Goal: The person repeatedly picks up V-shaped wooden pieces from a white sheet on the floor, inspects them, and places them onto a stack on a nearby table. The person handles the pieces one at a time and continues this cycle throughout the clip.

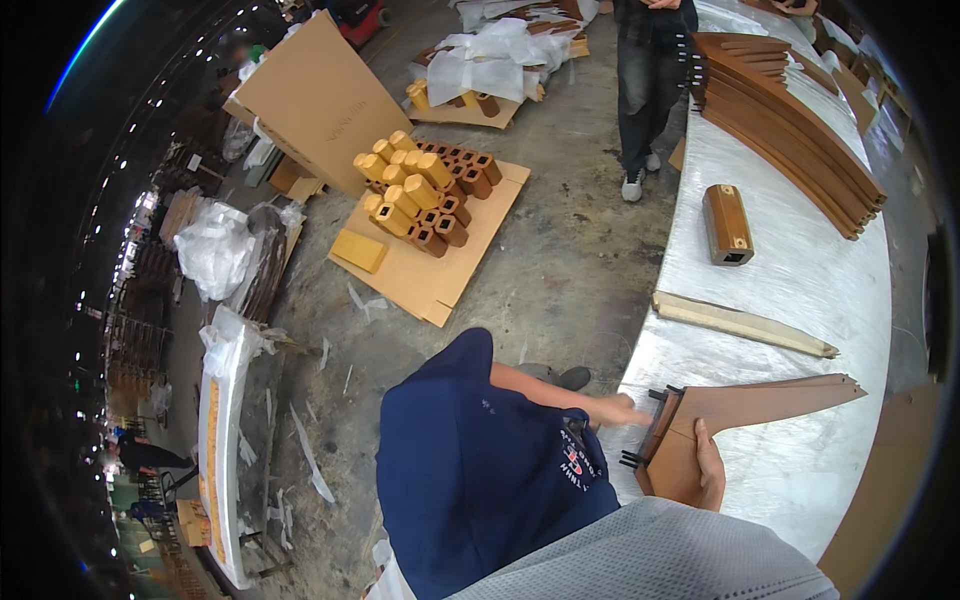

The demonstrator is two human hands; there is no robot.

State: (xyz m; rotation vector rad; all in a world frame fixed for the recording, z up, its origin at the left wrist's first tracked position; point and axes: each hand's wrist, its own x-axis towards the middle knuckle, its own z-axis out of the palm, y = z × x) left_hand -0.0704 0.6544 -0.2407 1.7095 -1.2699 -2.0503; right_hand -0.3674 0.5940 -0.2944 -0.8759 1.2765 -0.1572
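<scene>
Neither of my hands shows in this view. Close in front of me, a co-worker in a dark blue cap and a grey mesh shirt bends toward the table. One hand of theirs rests against the broad end of brown curved wooden pieces, stacked together with black pegs sticking out. The other hand is by the pegged edge; its fingers are blurred. Farther up the table lie a pale, rough-edged wooden strip and a short hollow brown wooden block.
The wrapped tabletop runs along the right, with curved brown slats at its far end. Another person stands beside it. On the floor, a cardboard sheet carries several hollow blocks. A padded bench stands left.
</scene>
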